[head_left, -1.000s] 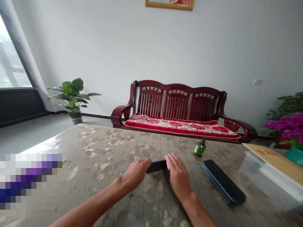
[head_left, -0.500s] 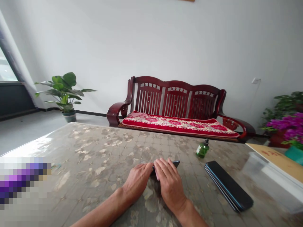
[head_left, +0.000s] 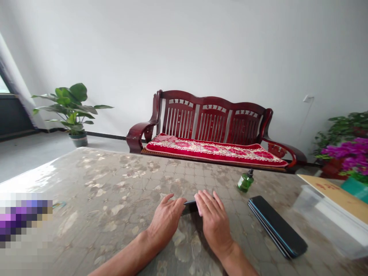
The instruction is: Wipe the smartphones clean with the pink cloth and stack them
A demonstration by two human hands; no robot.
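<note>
Grip: my left hand (head_left: pixel 166 220) pinches one end of a thin, dark, flat slab (head_left: pixel 189 208); my right hand (head_left: pixel 214 224) covers the other end, hold unclear. Slab's between both, over the grey-brown floral-patterned table (head_left: pixel 115 226); handling looks unfinished. Glossy black oblong stack (head_left: pixel 277 226) sits apart, right; can't tell if done.

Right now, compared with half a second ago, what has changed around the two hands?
The right hand has moved rightward, away from the left hand, so more of the thin dark object shows between them. Both hands remain at it; neither has visibly let go. The green bottle and dark stack stayed in place.
</note>
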